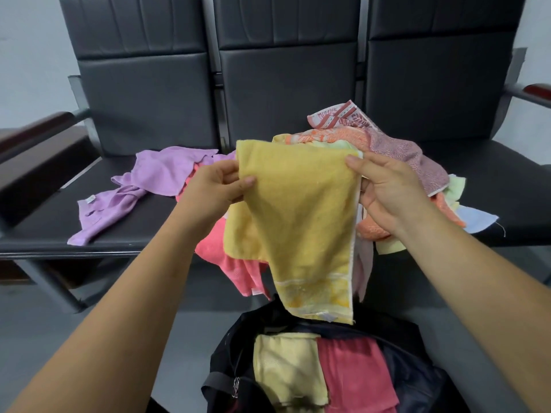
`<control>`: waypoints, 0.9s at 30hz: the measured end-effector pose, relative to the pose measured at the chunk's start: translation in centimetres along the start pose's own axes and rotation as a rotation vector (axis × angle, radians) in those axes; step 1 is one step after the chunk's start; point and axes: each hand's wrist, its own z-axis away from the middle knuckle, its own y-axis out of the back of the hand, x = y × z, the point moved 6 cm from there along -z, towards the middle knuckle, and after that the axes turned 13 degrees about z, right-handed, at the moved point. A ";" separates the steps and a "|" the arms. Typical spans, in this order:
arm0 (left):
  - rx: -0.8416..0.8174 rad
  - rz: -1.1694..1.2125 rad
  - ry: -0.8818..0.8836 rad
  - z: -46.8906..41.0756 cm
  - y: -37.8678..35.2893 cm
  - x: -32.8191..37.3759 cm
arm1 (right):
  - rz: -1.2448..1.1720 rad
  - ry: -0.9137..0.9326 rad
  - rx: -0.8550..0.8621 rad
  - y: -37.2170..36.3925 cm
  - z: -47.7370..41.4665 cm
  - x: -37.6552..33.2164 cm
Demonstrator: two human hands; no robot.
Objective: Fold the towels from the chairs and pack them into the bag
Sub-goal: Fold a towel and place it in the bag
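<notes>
Bag [417, 353] cut by bottom edge, centre towel pile [399, 150] partly hidden behind yellow towel [298, 219], label [91, 199] at left on purple towel [161, 171] too small to read

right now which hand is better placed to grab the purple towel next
Left, probably. The left hand grips the yellow towel on the side of the purple towel; the right hand holds its opposite edge, by the pile, and would have to cross over.
</notes>
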 end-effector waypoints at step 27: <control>0.183 -0.031 -0.122 0.4 0.2 0.9 | 0.406 0.205 0.179 2.0 0.3 -2.1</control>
